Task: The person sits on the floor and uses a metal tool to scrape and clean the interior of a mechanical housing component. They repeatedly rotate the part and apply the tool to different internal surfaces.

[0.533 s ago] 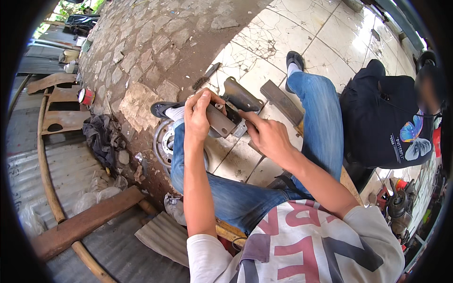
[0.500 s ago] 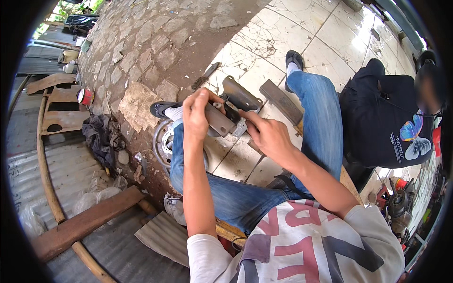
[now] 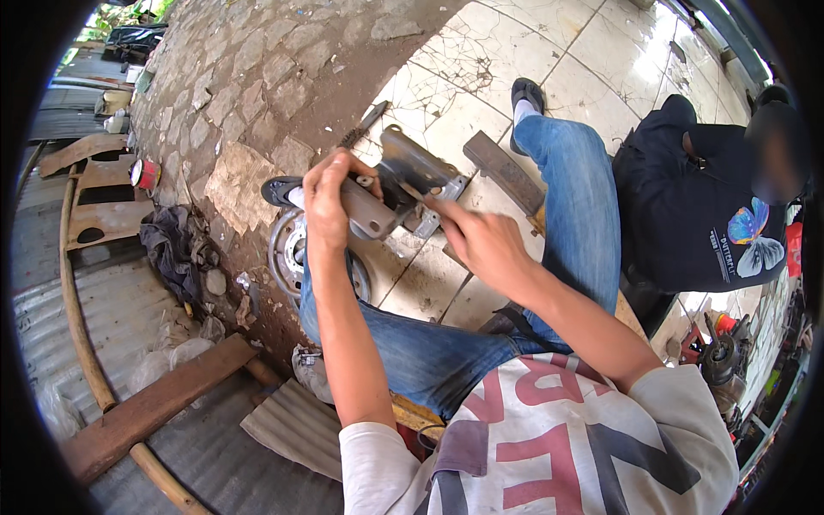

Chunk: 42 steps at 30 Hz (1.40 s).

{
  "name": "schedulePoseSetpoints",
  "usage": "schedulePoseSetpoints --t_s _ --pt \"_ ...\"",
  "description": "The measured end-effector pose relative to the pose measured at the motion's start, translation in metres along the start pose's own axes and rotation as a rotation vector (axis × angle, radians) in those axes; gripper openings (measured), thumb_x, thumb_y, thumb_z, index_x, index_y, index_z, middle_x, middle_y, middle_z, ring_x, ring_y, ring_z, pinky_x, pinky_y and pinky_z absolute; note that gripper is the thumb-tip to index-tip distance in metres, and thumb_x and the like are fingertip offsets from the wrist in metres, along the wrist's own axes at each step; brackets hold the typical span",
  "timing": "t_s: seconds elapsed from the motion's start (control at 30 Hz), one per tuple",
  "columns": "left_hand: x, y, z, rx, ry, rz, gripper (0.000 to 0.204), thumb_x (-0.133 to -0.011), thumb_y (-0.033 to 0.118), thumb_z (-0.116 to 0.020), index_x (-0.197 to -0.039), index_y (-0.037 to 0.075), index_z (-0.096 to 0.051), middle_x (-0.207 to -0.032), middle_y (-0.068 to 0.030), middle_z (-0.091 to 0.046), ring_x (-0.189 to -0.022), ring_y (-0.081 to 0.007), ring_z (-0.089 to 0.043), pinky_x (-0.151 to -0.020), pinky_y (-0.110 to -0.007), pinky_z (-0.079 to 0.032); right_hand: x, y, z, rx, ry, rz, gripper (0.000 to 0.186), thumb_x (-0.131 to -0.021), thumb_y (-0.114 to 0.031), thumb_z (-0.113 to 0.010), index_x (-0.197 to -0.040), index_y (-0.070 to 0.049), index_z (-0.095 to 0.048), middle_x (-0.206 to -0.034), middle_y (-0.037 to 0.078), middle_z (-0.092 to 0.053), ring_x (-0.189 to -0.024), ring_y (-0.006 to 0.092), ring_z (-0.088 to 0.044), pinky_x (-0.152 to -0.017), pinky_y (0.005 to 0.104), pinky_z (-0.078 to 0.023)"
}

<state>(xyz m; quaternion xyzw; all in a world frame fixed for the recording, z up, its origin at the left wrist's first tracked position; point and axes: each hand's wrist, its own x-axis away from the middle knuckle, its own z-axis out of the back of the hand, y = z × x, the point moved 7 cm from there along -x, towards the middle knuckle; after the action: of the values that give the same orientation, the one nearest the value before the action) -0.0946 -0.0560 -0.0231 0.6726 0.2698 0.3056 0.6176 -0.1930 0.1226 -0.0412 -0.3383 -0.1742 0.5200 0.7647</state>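
Observation:
My left hand (image 3: 326,202) is closed round a brown-grey metal part (image 3: 367,213) with rounded edges and a hole near its end, held above the floor between my knees. My right hand (image 3: 487,245), slightly blurred, is closed at the part's right side. A thin stick-like tool (image 3: 412,190) seems to stick out from its fingertips toward the dark inside of the part; its kind cannot be made out. Below the fingertips shows a silvery metal piece (image 3: 424,225). Just beyond my hands a grey channel-shaped metal bracket (image 3: 421,159) lies on the tiles.
A rectangular metal block (image 3: 505,174) lies by my right knee. A wire brush (image 3: 362,126) lies past the bracket, and a wheel rim (image 3: 281,245) beside my left leg. At right crouches a person in a dark shirt (image 3: 704,206). A wooden plank (image 3: 163,403) crosses the lower left.
The view has shifted slightly. The metal part has tilted in my left hand. My right fingers have moved at its edge, and the thin tool now shows at their tips.

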Motion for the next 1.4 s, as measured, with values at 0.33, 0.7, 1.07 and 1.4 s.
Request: schedulePoseSetpoints --t_s 0.33,0.7,1.07,1.4 --pt "0.001 0.002 -0.016 -0.006 -0.027 -0.05 0.042 -0.094 0.034 -0.049 -0.078 -0.004 -0.062 -0.062 -0.0153 -0.059 -0.053 -0.0217 -0.057 -0.052 -0.033 -0.047 0.006 0.004 0.002 -0.017 0.005 -0.02 0.032 -0.092 -0.011 -0.06 -0.124 -0.011 -0.063 -0.061 0.015 -0.063 -0.054 0.0334 -0.062 -0.053 0.0426 -0.049" --pt "0.003 0.004 -0.019 -0.081 -0.061 -0.049 0.041 -0.094 0.031 -0.046 -0.077 -0.004 -0.06 -0.063 -0.017 -0.06 -0.051 -0.0231 -0.056 -0.05 -0.034 -0.048 -0.014 0.001 -0.004 -0.021 -0.002 -0.046 0.029 -0.094 -0.011 -0.058 -0.123 -0.013 -0.062 -0.064 0.017 -0.066 -0.056 0.0328 -0.066 -0.051 0.043 -0.052" --pt "-0.001 0.002 -0.013 -0.038 0.026 -0.038 0.043 -0.095 0.034 -0.047 -0.078 -0.003 -0.062 -0.062 -0.0158 -0.06 -0.053 -0.0218 -0.057 -0.052 -0.032 -0.047 -0.003 0.002 -0.001 0.033 -0.067 -0.068 0.028 -0.095 -0.012 -0.057 -0.122 -0.012 -0.061 -0.064 0.016 -0.065 -0.057 0.0343 -0.065 -0.052 0.044 -0.052" --pt "-0.002 0.002 -0.014 -0.014 -0.01 -0.045 0.044 -0.095 0.034 -0.047 -0.078 -0.004 -0.061 -0.063 -0.0141 -0.06 -0.053 -0.0202 -0.057 -0.053 -0.031 -0.047 0.005 0.006 0.001 0.025 -0.04 -0.038 0.028 -0.094 -0.013 -0.058 -0.122 -0.011 -0.062 -0.064 0.016 -0.064 -0.056 0.0335 -0.064 -0.051 0.042 -0.049"
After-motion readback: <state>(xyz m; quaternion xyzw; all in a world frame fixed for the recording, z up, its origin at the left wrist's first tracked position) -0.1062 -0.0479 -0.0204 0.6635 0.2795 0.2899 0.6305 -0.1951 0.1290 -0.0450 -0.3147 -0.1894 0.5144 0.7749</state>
